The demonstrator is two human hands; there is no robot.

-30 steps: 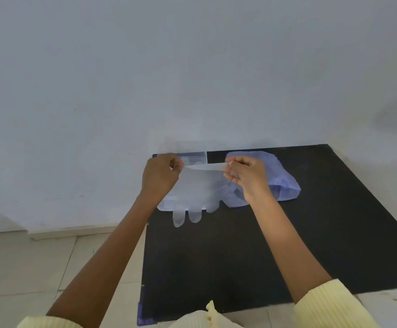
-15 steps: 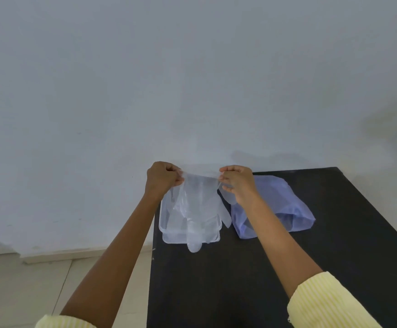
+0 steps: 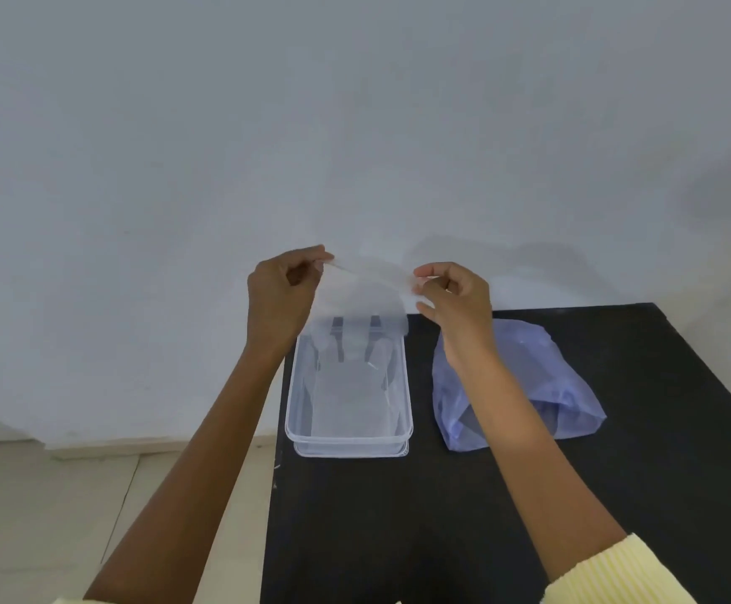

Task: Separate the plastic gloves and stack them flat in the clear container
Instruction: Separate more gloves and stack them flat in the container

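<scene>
A thin clear plastic glove [image 3: 357, 298] hangs by its cuff above the far end of the clear container [image 3: 350, 438], fingers pointing down into it. My left hand [image 3: 278, 296] pinches the cuff's left corner and my right hand [image 3: 453, 305] pinches its right corner, stretching the cuff between them. The rectangular container stands on the black table [image 3: 442, 516] near its left edge, and at least one clear glove lies flat inside it. A pale purple plastic bag [image 3: 542, 385] lies to the right of the container, partly behind my right forearm.
A plain white wall rises right behind the table. The table's left edge runs just left of the container, with beige tiled floor [image 3: 50, 507] below. The black surface extends to the right and toward me.
The view has tilted down, so the container and bag sit lower in the frame. Both hands have lifted the glove and drawn its cuff wider apart; the glove's fingers now hang over the container's far end.
</scene>
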